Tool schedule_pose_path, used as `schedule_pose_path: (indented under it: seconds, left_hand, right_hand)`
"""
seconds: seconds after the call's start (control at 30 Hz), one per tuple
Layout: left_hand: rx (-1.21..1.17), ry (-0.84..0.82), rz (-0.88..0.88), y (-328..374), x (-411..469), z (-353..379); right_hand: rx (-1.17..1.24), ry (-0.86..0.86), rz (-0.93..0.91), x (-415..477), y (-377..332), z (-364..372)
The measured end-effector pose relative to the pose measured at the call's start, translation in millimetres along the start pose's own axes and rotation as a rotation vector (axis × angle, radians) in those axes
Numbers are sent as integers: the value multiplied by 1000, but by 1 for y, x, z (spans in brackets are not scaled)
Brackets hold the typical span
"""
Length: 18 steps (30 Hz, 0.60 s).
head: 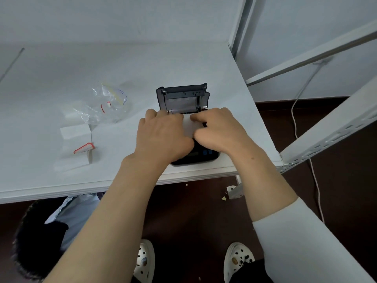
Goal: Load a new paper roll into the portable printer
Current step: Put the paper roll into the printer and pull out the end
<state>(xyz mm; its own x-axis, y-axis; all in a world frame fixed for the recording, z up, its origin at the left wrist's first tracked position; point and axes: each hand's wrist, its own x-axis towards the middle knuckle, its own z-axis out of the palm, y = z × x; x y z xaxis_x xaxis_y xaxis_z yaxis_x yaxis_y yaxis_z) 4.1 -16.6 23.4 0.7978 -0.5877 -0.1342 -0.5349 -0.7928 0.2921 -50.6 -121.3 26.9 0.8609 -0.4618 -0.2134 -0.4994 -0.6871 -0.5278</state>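
The black portable printer (pixel 206 155) sits near the front right edge of the white table (pixel 61 74). Its lid (pixel 182 97) stands open, tilted back. A white strip of paper (pixel 190 125) lies over the printer's open compartment; the roll itself is hidden under my hands. My left hand (pixel 161 135) covers the printer's left side with fingers resting at the paper's left edge. My right hand (pixel 219 129) pinches the paper's right edge between thumb and fingers.
A crumpled clear plastic wrapper (pixel 106 103) lies left of the printer. A loose paper strip with a red-edged sticker (pixel 78 144) rests nearer the front left. White shelf struts (pixel 326 127) stand right of the table, with a cord (pixel 295 123) hanging behind.
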Motion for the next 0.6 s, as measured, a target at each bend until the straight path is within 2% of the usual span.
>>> schedule_pose_path:
  seconds: [0.1,0.2,0.37,0.5,0.6]
  left_hand:
    - [0,-57,3,-1,-1,-1]
    - [-40,-98,22,-3,2,-1]
    - [-196,-149,50,-4,3,2]
    - [-201,-73,67,-6,4,3]
    - [-220,7,114,-9,4,5]
  right_hand:
    - [63,-154,11,1,7,-6]
    - [87,-191,-6,2,14,-9]
    - [137,-151,-66,1,21,-11]
    - [151,-26,-135,3,21,-7]
    - [210,72,-117,6,17,-3]
